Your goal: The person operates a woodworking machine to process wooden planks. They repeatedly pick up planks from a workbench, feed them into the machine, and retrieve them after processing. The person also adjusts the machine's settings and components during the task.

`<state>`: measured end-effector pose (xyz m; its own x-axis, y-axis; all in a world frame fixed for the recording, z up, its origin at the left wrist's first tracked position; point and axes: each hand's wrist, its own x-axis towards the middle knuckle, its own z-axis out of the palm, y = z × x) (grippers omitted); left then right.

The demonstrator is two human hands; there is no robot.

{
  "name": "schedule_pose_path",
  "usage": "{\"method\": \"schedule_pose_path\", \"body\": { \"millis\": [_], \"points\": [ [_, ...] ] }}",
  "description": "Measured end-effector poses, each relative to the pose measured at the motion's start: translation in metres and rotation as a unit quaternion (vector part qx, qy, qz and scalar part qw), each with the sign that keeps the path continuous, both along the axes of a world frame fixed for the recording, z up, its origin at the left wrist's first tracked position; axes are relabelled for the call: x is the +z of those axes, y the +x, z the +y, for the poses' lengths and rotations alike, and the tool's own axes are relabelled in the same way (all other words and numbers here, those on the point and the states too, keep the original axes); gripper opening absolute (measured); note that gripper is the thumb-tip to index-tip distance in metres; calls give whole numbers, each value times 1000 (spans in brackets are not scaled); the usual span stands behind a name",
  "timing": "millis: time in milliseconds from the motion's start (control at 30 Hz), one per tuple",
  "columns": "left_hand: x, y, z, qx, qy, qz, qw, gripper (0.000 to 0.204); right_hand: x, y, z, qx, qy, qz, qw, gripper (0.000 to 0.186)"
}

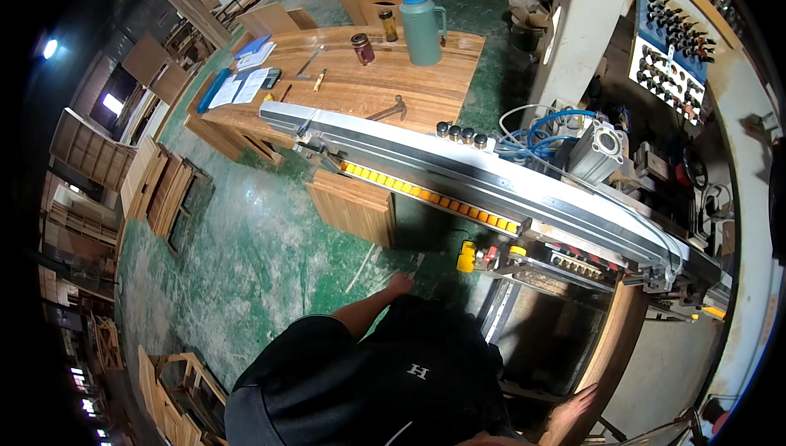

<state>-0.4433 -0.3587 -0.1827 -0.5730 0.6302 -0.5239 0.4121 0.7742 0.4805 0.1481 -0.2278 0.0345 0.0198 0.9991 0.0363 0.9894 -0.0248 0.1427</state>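
Observation:
My left hand [399, 281] hangs over the green floor, left of the machine, in front of my dark shirt; it is small in the picture and its fingers are not clear. At the lower right, my right hand [571, 413] lies against the left side of a long wooden board [620, 340], fingers stretched along it. That board runs up to the machine's clamping end, beneath the long metal beam [458, 155]. A row of yellow rollers [430, 195] follows the beam's near side. Close to the rollers' right end sits a yellow guarded switch or pedal [466, 256].
A stack of wooden boards [356, 204] stands below the rollers. Beyond the beam, a wooden table [344, 78] carries a green thermos [422, 33], a jar [362, 49], a hammer [390, 109] and papers [237, 88]. A control panel [670, 65] is at the right.

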Motion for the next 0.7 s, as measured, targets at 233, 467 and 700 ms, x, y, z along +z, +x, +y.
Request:
{"method": "schedule_pose_path", "body": {
  "millis": [233,467,700],
  "points": [
    [14,2,3,-16,-23,-13,1000,41,1,-3,-1,3,16,-26,1000,65],
    [34,14,0,-24,-15,14,999,37,-2,1,-1,2,16,25,1000,72],
    [61,20,-1,-224,-53,87,969,29,-5,6,-2,0,15,23,1000,72]
  ]
}}
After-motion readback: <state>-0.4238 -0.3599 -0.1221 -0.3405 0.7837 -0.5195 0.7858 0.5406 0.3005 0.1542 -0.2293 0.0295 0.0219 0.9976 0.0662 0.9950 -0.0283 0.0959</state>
